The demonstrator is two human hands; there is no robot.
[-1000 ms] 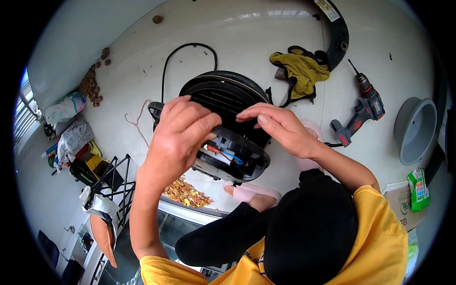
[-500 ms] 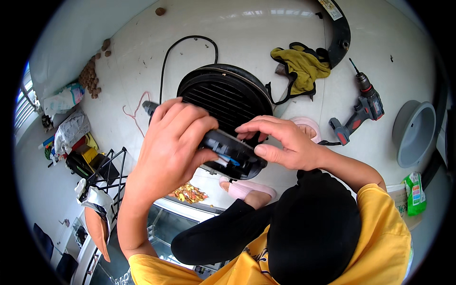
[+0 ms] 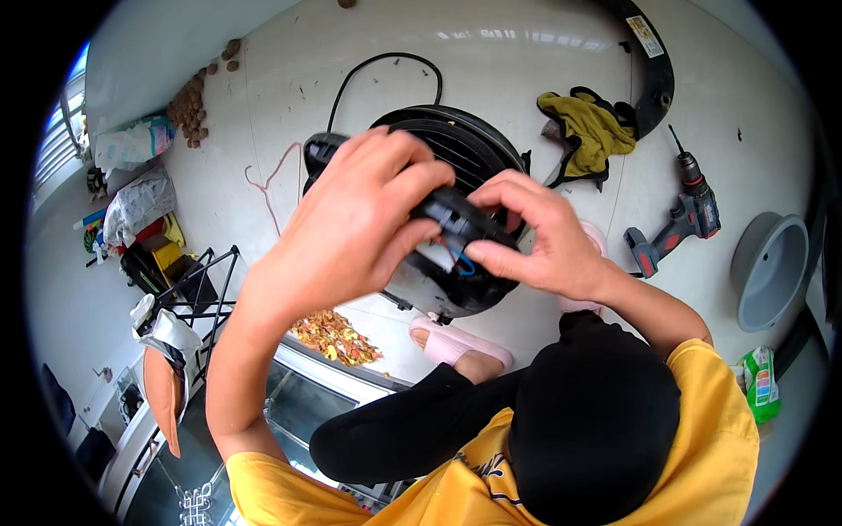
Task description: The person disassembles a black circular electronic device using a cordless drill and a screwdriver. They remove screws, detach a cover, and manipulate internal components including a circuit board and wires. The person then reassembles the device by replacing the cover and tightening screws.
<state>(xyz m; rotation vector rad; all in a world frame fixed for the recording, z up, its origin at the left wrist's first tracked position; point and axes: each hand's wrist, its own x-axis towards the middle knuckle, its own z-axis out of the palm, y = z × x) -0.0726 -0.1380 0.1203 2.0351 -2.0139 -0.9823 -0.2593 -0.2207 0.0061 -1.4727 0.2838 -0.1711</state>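
Black casing [image 3: 447,210] held before the ribbed pan [image 3: 481,125]
Left hand [image 3: 351,206] wraps the casing; it seems wise to spare the blue wire [image 3: 465,262] a pinch while right hand [image 3: 548,241] grasps the end, thumb below. Scraps [image 3: 338,337] and a slipper [image 3: 452,344] border the near side; floor [image 3: 618,197] stretches rightward to the drill [image 3: 697,206].

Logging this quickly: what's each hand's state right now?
Left hand: closed, holding the black part.
Right hand: closed on the same part, toward its right end.
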